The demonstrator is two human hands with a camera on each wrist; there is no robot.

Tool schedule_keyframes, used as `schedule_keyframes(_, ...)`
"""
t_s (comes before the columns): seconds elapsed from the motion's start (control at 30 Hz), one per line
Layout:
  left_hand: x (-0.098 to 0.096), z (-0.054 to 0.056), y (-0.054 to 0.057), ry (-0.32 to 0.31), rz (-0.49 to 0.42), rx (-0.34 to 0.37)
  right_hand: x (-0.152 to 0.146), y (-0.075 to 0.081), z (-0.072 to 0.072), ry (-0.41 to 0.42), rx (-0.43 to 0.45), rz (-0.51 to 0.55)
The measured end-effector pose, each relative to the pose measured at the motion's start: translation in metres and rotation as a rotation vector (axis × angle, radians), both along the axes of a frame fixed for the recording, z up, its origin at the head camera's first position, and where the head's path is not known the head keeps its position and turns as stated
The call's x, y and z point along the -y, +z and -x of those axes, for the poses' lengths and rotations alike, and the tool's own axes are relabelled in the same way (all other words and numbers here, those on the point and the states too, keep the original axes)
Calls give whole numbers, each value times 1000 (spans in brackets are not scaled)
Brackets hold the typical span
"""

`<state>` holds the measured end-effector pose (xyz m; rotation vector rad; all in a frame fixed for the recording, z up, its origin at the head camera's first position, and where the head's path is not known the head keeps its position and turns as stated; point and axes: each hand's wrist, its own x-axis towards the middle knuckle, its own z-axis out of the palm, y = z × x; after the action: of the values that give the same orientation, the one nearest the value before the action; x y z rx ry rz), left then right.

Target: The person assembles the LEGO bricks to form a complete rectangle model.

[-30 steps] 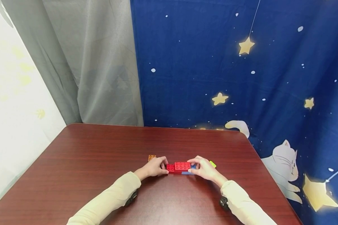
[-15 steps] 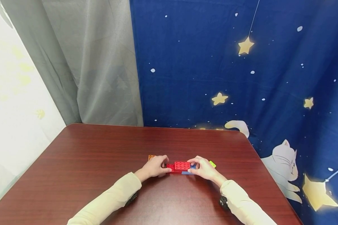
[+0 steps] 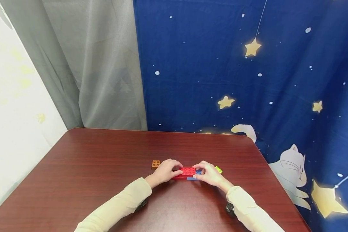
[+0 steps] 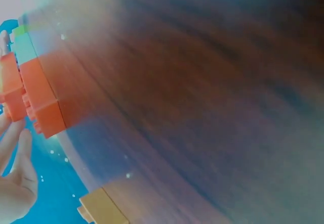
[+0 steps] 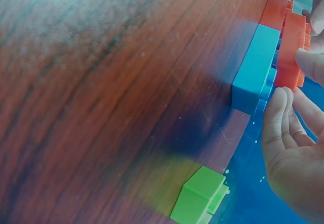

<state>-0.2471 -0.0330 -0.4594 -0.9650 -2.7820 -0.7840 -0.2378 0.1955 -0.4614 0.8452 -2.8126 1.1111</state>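
Observation:
A red building brick [image 3: 188,171] lies level across the seam between a lower red brick [image 4: 43,100] and a blue brick [image 5: 253,72], which stand end to end on the table. At its left end, my left hand [image 3: 166,170] pinches the upper brick between thumb and fingers, hiding most of the lower red one in the head view. My right hand [image 3: 210,174] pinches the opposite end, its thumb on the near side. In the right wrist view the upper brick [image 5: 291,49] is close over the studs of both lower bricks.
An orange-brown brick [image 3: 156,163] stands on the table [image 3: 110,151] behind the left hand. Beyond the right hand lies a lime green brick [image 3: 218,169], nearer in the right wrist view. A star-patterned blue curtain [image 3: 191,64] hangs behind the table's far edge.
My left hand has shifted right, from the lower red brick's left end to the upper brick's left end, uncovering the orange-brown brick. The right hand has kept its hold.

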Motion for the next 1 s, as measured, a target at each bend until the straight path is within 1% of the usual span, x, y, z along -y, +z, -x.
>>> schedule_keyframes(0.2, 0, 3, 5, -30, 42, 0, 0, 4, -1, 1, 31, -5)
schedule_keyframes(0.27, 0, 4, 7, -39, 64, 2, 0, 5, -1, 10, 13, -13)
schedule_keyframes(0.43, 0, 7, 10, -58, 110, 0, -1, 7, 1, 53, -65, -34)
schedule_keyframes(0.57, 0, 8, 11, -77, 128, -3, -1, 9, 4, 79, -99, -37)
schedule_keyframes(0.7, 1, 7, 11, -73, 150, 0, 0, 13, 5, 84, -126, -56)
schedule_keyframes(0.83, 3, 7, 9, -84, 157, -1, 1, 15, 5, 72, -102, -85)
schedule_keyframes(1.0, 2, 9, 8, -90, 146, 18, 1, 15, 6, 63, -5, -99)
